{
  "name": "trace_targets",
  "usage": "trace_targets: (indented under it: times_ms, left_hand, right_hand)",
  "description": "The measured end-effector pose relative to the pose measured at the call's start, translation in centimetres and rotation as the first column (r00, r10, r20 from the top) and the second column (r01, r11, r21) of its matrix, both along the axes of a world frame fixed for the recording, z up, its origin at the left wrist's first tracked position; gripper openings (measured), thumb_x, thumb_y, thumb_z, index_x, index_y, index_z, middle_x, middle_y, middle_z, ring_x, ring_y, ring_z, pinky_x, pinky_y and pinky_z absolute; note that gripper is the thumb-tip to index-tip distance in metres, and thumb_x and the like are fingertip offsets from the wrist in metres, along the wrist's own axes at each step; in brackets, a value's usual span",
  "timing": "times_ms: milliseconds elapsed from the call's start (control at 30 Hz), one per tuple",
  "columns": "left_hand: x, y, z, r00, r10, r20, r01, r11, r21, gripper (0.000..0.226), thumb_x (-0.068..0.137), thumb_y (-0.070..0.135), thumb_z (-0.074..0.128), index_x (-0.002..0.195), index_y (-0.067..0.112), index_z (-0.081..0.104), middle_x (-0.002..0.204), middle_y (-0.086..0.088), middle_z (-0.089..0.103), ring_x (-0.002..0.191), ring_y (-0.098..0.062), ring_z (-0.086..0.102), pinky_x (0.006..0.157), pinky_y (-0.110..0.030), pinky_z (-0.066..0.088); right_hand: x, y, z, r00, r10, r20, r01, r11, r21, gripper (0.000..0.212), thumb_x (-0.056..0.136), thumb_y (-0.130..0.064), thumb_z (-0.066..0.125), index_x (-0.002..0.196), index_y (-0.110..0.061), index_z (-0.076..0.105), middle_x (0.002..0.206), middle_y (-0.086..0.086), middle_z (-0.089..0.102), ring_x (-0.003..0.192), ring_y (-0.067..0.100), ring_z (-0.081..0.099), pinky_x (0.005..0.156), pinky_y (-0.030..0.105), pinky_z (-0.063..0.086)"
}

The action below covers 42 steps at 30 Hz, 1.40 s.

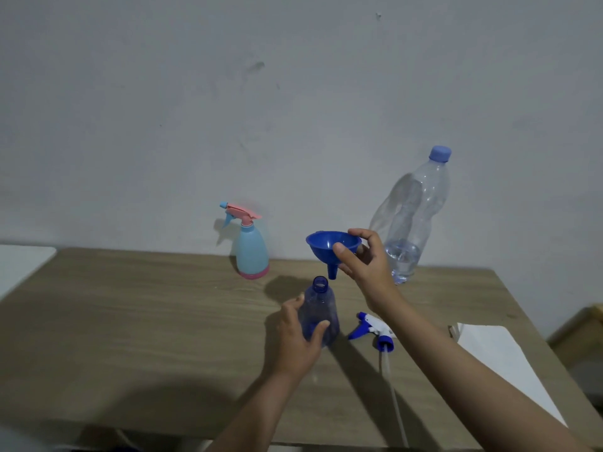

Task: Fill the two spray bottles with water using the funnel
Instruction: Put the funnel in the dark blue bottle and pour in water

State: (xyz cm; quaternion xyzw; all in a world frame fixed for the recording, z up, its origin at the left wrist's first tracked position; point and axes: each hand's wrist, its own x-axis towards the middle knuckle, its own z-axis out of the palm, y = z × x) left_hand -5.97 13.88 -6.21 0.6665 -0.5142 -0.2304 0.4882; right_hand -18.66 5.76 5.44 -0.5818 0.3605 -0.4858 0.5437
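— Forearms nearest us. On our wooden table (pixel 163 321): water bottle (pixel 412 220) back right, capped, a little water inside.
— Grips?
— Left hand (pixel 298 334) wrapped around the blue spray bottle (pixel 319 316), upright, neck open. Right hand (pixel 367 261) pinches the funnel (pixel 331 247) just above that neck, apart.
— Others?
— Pastel spray bottle (pixel 251 247) by the wall; trigger head (pixel 375 331) lying right.

Single head-worn wide-angle view, looking forward and down across a wooden table (pixel 137 321) toward a grey wall (pixel 228 93) that fills the upper half of frame. Both forearms enter from the bottom edge, so the hands sit close, mid-frame, and the table's far edge meets the wall just behind them. No second view to overlap; lines bow near the borders.
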Motion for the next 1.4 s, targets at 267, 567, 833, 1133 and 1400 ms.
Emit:
trace_targets:
  times_ms: [267, 567, 833, 1133, 1400]
  left_hand:
    - [0.0, 0.4, 0.9, 1.000, -0.017, -0.022, 0.018, 1.000, 0.021, 0.053, 0.082, 0.024, 0.072, 0.124, 0.016, 0.041, 0.119, 0.008, 0.051, 0.107, -0.008, 0.056, 0.082, -0.020, 0.052]
    - [0.0, 0.5, 1.4, 0.999, 0.005, -0.038, -0.002, 0.997, 0.074, 0.052, 0.080, 0.029, 0.074, 0.120, 0.021, 0.042, 0.115, 0.010, 0.055, 0.096, -0.003, 0.057, 0.062, -0.008, 0.046]
    - [-0.3, 0.7, 2.0, 0.999, 0.012, -0.045, -0.008, 0.996, 0.084, 0.055, 0.080, 0.029, 0.074, 0.123, 0.021, 0.040, 0.118, 0.011, 0.055, 0.090, 0.000, 0.058, 0.061, -0.012, 0.048]
    - [-2.8, 2.1, 1.2, 0.979, 0.202, 0.003, -0.201, 0.975, -0.095, 0.087, 0.068, 0.026, 0.084, 0.134, 0.008, 0.031, 0.131, -0.006, 0.048, 0.112, -0.018, 0.053, 0.084, -0.013, 0.045]
    - [-11.0, 2.0, 0.9, 0.982, 0.161, -0.100, -0.187, 0.909, -0.372, 0.058, 0.068, 0.026, 0.075, 0.118, 0.021, 0.047, 0.120, 0.005, 0.050, 0.110, -0.009, 0.055, 0.084, -0.032, 0.051]
  right_hand:
    - [0.4, 1.1, -1.3, 0.993, -0.017, -0.114, 0.017, 1.000, -0.002, 0.060, 0.079, -0.027, 0.076, 0.131, -0.016, 0.048, 0.117, 0.000, 0.061, 0.096, 0.002, 0.064, 0.079, 0.020, 0.053]
    - [-0.1, 2.3, -2.6, 0.984, 0.060, -0.169, -0.066, 0.997, -0.032, 0.069, 0.078, -0.007, 0.077, 0.136, -0.017, 0.041, 0.125, 0.001, 0.057, 0.112, 0.008, 0.060, 0.094, 0.029, 0.052]
    - [0.1, 2.0, -3.0, 0.979, 0.092, -0.181, -0.090, 0.996, 0.020, 0.090, 0.078, -0.021, 0.078, 0.149, -0.019, 0.023, 0.135, 0.003, 0.053, 0.123, 0.014, 0.054, 0.104, 0.039, 0.046]
    - [-1.4, 1.7, -3.1, 0.988, 0.070, -0.138, -0.064, 0.997, 0.046, 0.079, 0.085, -0.017, 0.068, 0.149, -0.015, 0.021, 0.123, 0.004, 0.058, 0.114, 0.009, 0.057, 0.091, 0.020, 0.050]
    - [-6.5, -1.6, -0.6, 0.950, -0.299, -0.090, 0.275, 0.938, -0.212, 0.038, 0.085, -0.015, 0.068, 0.120, -0.021, 0.053, 0.095, 0.003, 0.064, 0.085, 0.004, 0.062, 0.075, 0.017, 0.049]
